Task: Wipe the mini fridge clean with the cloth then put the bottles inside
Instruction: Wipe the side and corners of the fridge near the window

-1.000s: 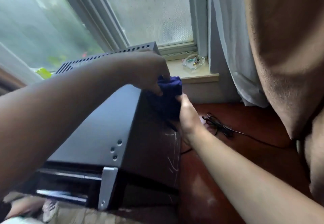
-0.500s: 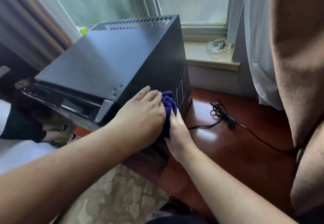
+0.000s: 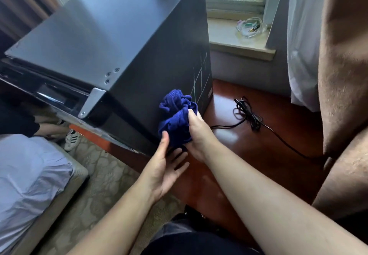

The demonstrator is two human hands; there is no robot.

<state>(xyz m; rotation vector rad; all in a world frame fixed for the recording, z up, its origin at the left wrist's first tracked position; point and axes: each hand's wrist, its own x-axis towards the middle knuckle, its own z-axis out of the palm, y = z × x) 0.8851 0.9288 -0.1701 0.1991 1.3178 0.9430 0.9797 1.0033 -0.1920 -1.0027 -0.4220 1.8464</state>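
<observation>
A black mini fridge (image 3: 111, 35) stands on a red-brown wooden surface (image 3: 258, 145), its right side panel facing me. A bunched dark blue cloth (image 3: 176, 115) is pressed against the lower part of that side panel. My right hand (image 3: 199, 135) grips the cloth from the right. My left hand (image 3: 167, 167) is just below the cloth, palm up and fingers spread, its fingertips touching the cloth's lower edge. No bottles are in view.
A black power cord (image 3: 249, 113) lies coiled on the wood right of the fridge. A clear plastic bag (image 3: 250, 26) rests on the window sill. Brown curtain (image 3: 344, 65) hangs at right. A bed with a pale sheet (image 3: 25, 175) and a sneaker (image 3: 72, 138) are at left.
The cloth went from the fridge's upper side edge down to the lower panel. My left hand has come off the cloth and opened below it; my right hand keeps holding it.
</observation>
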